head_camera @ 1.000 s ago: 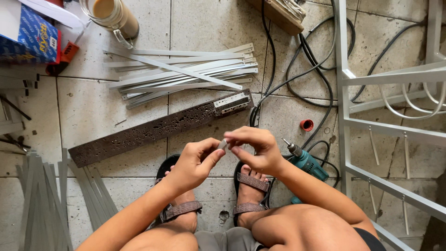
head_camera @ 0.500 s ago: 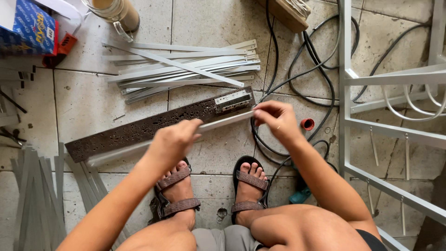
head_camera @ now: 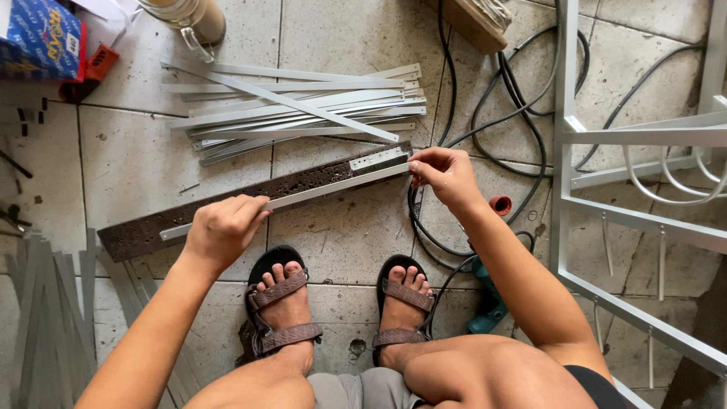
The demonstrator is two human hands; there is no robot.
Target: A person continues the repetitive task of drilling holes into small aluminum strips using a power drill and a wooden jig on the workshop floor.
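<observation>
Head view. Both hands down over a long light metal strip (head_camera: 303, 193) on the tiled floor (head_camera: 129, 151). Left hand (head_camera: 221, 229) curled narrow over the strip's near-left stretch, fingers pressing it against a dark perforated bar (head_camera: 250, 197) beneath; right hand (head_camera: 445, 173) pinching the strip's far-right end between thumb and fingertips. Strip running long axis from lower left to upper right, slightly uphill across the picture, lying on top of the dark bar and along it. A short bright plate (head_camera: 376, 158) on the bar's right end, just beside the right hand. Each hand at one end of the strip, neither clearly nearer; strip straight ahead of the sandalled feet (head_camera: 337, 299).

Beyond the bar: a loose pile of similar strips (head_camera: 303, 106), mostly parallel, one crossing diagonally. More strips fanned at lower left (head_camera: 45, 318). Black cables (head_camera: 485, 113) looping to the right, a small red cap (head_camera: 500, 204) near the right forearm, a teal power drill (head_camera: 488, 303) partly hidden by the right leg. A pale metal frame (head_camera: 644, 136) at far right.

Containers: a glass mug (head_camera: 189, 15) at the top edge, contents hard to tell; a blue carton (head_camera: 34, 38) at top left, inside not visible.
</observation>
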